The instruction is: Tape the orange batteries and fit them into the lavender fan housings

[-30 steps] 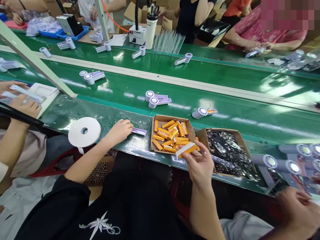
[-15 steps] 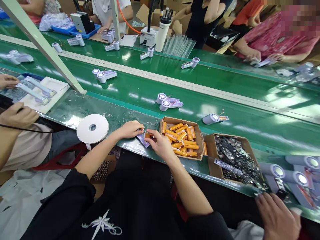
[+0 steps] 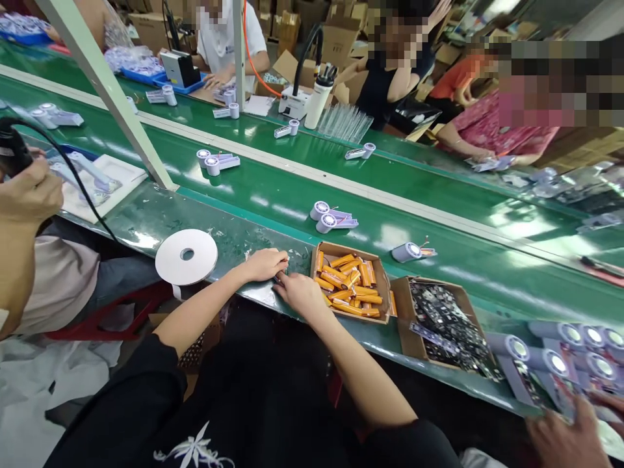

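Observation:
My left hand (image 3: 267,264) is closed with its fingers bent down at the bench edge. Right beside it, my right hand (image 3: 303,296) is closed too, thumb and fingertips meeting the left fingers. The lavender plastic casing that they grip is almost wholly covered by the fingers; only a small dark bit shows between them. Any battery in it is hidden. Just right of my right hand stands a cardboard tray (image 3: 385,286) of orange wrapped batteries (image 3: 351,276). A white tape roll (image 3: 170,260) lies left of my left forearm.
A cardboard box (image 3: 407,325) of black circuit boards (image 3: 443,318) stands farther right. Lavender fan bodies (image 3: 327,223) sit on the green belt (image 3: 263,188), more (image 3: 550,361) at lower right. Another person's hand (image 3: 570,432) is there; a co-worker's hand (image 3: 36,192) holds a dark tool at left.
My hands have drawn together over the casing, hiding the orange battery and lavender plastic seen before. The view has tilted up slightly. The left co-worker's hand has risen with a dark tool.

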`<state>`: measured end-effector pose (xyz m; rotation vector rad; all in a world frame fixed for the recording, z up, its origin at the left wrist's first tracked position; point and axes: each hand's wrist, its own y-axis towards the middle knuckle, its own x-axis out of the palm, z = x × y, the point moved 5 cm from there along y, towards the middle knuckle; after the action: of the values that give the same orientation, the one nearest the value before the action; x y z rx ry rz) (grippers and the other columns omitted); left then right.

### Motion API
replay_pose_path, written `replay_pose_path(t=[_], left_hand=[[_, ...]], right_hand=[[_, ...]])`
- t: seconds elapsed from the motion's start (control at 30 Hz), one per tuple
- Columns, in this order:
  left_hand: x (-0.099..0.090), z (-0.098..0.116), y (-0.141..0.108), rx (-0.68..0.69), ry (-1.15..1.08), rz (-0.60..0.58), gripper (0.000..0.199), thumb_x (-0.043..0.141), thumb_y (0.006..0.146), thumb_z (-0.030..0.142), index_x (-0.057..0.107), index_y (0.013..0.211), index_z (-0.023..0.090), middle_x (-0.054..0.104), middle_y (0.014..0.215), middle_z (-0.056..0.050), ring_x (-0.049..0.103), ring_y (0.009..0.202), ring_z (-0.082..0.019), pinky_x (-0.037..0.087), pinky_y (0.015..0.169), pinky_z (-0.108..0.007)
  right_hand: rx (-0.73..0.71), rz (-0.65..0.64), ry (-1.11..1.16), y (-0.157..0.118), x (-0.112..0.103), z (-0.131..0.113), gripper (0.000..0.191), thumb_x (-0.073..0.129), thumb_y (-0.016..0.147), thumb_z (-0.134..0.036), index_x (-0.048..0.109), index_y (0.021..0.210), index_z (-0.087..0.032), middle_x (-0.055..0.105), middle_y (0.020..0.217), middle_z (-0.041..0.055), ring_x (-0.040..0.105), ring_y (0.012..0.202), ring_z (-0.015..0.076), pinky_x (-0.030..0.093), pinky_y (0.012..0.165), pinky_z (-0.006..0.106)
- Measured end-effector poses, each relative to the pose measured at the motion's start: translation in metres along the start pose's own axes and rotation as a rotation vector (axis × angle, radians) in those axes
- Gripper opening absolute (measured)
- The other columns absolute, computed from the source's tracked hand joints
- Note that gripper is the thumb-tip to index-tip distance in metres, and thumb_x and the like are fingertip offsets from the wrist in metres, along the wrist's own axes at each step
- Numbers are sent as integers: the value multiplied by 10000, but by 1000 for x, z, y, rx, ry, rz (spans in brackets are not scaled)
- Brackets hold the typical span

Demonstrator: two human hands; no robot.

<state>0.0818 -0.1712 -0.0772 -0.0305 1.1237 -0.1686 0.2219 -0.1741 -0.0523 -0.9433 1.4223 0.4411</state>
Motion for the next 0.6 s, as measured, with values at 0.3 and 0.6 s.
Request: replay_pose_path(t=[0.3, 0.6], left_hand=[[-10, 14, -7, 9, -30, 290, 287, 418, 1076, 275, 686, 1062, 174, 737, 1017, -105, 697, 991, -237, 542, 919, -358], [-41, -52, -134, -81, -145, 794, 450, 501, 1043, 587, 696, 1227, 226, 749, 1236, -99, 676, 1202, -293, 541, 1094, -480]], right_hand=[[-96, 108, -11, -9, -28, 3, 315, 502, 1090, -327, 746, 1263, -228, 802, 1140, 124, 746, 1073, 277, 554, 926, 339], [451, 336, 70, -30, -105, 197, 449, 363, 1112, -276, 655, 1429, -148, 756, 1299, 200, 729, 1176, 302, 503, 949, 343]])
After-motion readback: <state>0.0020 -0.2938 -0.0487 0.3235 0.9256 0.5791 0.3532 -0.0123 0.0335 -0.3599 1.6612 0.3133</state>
